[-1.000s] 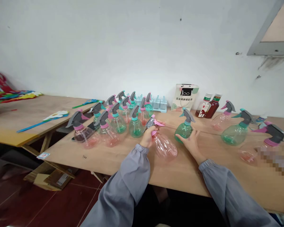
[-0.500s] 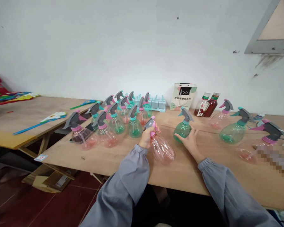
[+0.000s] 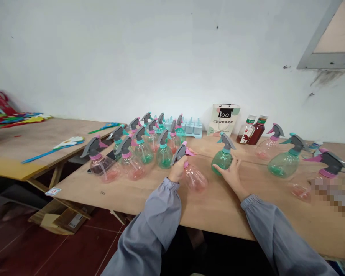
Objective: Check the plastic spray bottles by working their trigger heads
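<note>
My left hand (image 3: 178, 168) is wrapped round the neck of a pink spray bottle (image 3: 196, 178) with a grey and pink trigger head; the bottle leans, its base toward the right. With thumb in front and fingers at its right side, my right hand (image 3: 232, 173) grips a green spray bottle (image 3: 220, 161) low on its body. That bottle stands on the brown table (image 3: 161, 199). Left of my left hand stands a group of pink and green spray bottles, among them a green one (image 3: 164, 156) nearest to it.
Several more spray bottles (image 3: 284, 163) stand at the right. Behind are a pale blue mould (image 3: 193, 128), a paper bag (image 3: 222, 120) and two sauce bottles (image 3: 257, 130) by the wall. A second table (image 3: 46, 138) at the left bears hand-shaped plastic pieces (image 3: 67, 142).
The pink spray bottle in my left hand has turned, its base moving slightly up and left and its trigger head now showing more. My right hand stays at the green bottle.
</note>
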A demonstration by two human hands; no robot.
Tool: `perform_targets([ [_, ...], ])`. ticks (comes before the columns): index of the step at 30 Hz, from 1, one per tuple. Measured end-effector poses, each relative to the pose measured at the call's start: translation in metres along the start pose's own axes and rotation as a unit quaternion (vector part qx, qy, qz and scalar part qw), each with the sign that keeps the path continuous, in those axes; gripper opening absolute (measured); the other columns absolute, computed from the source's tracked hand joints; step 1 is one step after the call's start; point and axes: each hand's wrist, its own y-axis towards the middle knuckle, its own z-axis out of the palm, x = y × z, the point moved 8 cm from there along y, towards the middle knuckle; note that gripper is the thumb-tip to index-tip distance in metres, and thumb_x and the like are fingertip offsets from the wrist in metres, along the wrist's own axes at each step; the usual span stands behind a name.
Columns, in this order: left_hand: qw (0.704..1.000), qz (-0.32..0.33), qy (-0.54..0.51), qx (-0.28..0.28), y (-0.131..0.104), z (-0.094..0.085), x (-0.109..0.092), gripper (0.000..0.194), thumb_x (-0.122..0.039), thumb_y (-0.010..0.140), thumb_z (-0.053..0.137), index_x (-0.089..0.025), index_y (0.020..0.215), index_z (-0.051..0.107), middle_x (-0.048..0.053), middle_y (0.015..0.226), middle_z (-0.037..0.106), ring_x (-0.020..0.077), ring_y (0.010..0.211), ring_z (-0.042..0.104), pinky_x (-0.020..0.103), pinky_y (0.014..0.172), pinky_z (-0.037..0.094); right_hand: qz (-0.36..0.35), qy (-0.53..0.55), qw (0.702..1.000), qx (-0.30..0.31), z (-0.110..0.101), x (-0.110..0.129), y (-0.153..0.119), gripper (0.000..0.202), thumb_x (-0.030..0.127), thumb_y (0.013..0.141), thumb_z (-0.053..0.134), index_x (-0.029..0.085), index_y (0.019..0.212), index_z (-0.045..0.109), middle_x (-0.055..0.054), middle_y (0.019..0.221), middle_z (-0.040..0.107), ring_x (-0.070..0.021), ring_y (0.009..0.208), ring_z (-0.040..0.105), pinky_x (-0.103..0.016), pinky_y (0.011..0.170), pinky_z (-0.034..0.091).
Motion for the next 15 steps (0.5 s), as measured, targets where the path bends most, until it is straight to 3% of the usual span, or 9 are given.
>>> perform_targets([
  [3, 0.992, 0.056, 0.11, -0.024, -0.001, -0.024, -0.038, 0.017, -0.03, 0.068, 0.066, -0.021, 0.082, 0.072, 0.003, 0.082, 0.073, 0.0171, 0.073, 0.065, 0.026, 0.059, 0.05, -0.007, 0.007, 1.0, -0.003, 0.0, 0.001, 0.0, 0.113, 0.087, 0.051, 0.07, 0.013, 0.132, 0.043, -0.018, 0.125, 0.043, -0.0383, 0.126, 0.046, -0.058, 0.112, 0.036],
  [7, 0.97, 0.093, 0.21, -0.085, -0.006, -0.075, -0.081, 0.03, -0.035, 0.068, 0.074, -0.02, 0.094, 0.076, 0.005, 0.093, 0.075, 0.0201, 0.086, 0.068, 0.027, 0.066, 0.053, -0.005, 0.051, 0.999, 0.012, 0.005, -0.004, 0.0, 0.114, 0.083, 0.053, 0.074, 0.013, 0.135, 0.038, -0.022, 0.132, 0.047, -0.0376, 0.128, 0.049, -0.057, 0.11, 0.04],
  [11, 0.946, 0.113, 0.281, -0.113, -0.008, -0.11, -0.085, 0.033, -0.037, 0.067, 0.075, -0.017, 0.093, 0.076, 0.002, 0.081, 0.07, 0.016, 0.077, 0.064, 0.024, 0.064, 0.049, 0.023, 0.093, 0.995, 0.039, 0.012, -0.011, 0.0, 0.116, 0.077, 0.051, 0.079, 0.015, 0.137, 0.034, -0.024, 0.137, 0.051, -0.0373, 0.126, 0.054, -0.057, 0.107, 0.044],
  [15, 0.924, 0.131, 0.321, -0.158, -0.007, -0.124, -0.073, 0.023, -0.035, 0.066, 0.072, -0.017, 0.082, 0.073, -0.004, 0.062, 0.056, 0.0089, 0.058, 0.047, 0.021, 0.056, 0.04, 0.02, 0.084, 0.996, 0.033, 0.01, -0.009, 0.0, 0.114, 0.076, 0.051, 0.08, 0.014, 0.136, 0.035, -0.024, 0.134, 0.054, -0.0374, 0.124, 0.057, -0.057, 0.106, 0.045],
])
